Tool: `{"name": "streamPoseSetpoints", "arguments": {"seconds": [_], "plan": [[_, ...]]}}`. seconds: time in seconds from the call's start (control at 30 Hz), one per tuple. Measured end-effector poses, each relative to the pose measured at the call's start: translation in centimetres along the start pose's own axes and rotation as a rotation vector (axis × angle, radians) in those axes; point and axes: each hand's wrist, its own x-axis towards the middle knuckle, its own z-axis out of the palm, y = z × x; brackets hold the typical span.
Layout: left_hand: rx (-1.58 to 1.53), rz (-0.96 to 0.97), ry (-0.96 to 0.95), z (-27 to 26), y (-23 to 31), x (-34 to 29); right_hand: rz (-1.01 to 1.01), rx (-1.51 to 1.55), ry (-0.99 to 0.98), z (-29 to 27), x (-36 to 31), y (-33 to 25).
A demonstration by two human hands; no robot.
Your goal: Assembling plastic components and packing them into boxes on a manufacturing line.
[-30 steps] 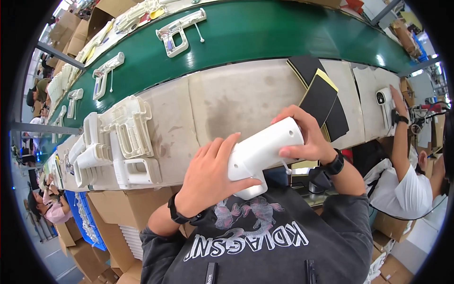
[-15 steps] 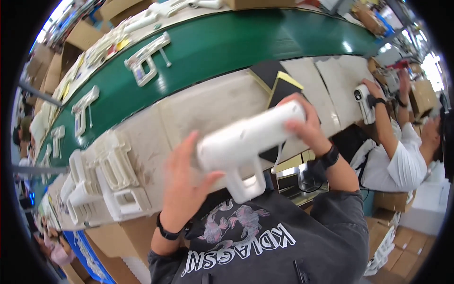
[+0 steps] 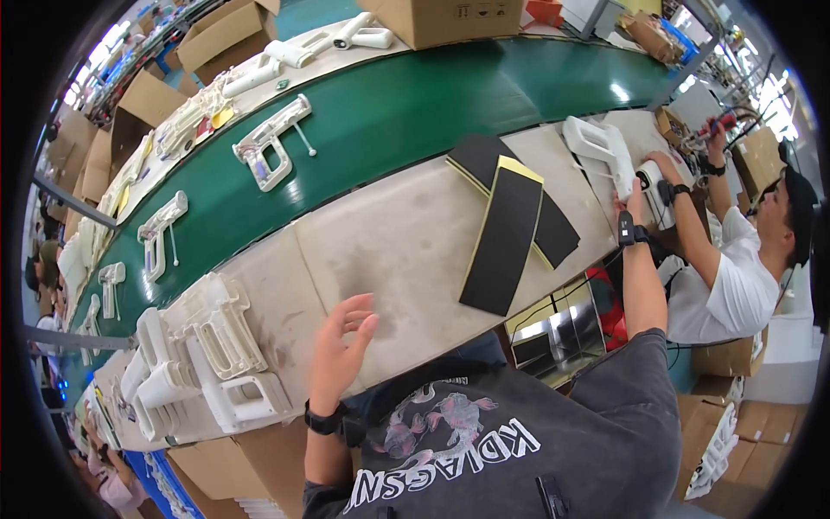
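My right hand (image 3: 632,212) is stretched out to the far right, its fingers round the end of a white gun-shaped casing (image 3: 619,163) with a looped handle. That casing lies at the right end of the pale worktable (image 3: 393,259), close to a co-worker's hand. Over the table's near edge, my left hand (image 3: 340,350) is empty, fingers loosely bent and apart. Between my hands two black foam strips (image 3: 504,246) with yellow edges lie crossed. To the left of my left hand, several white casing parts (image 3: 229,337) are piled up.
Behind the worktable runs a green conveyor belt (image 3: 389,108) carrying several open casing halves (image 3: 270,147). A co-worker (image 3: 726,268) at the right grips another white device (image 3: 650,186) and a red tool (image 3: 719,124). Cardboard boxes (image 3: 462,22) stand beyond the belt.
The white casing has gone from between both hands to the table's right end, carried by my right hand. My left hand has let go of it. Both foam strips are now uncovered.
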Motion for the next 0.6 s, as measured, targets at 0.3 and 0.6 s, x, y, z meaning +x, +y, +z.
{"name": "streamPoseSetpoints", "arguments": {"seconds": [0.3,0.6], "plan": [[0.164,0.238,-0.065,14.9,-2.1,9.7,-0.395,-0.869,0.288,-3.8,4.2,-0.6],[-0.894,-0.228,-0.498,10.9,2.7,9.6,-0.684,-0.646,-0.341,9.8,-12.2,-4.8]]}}
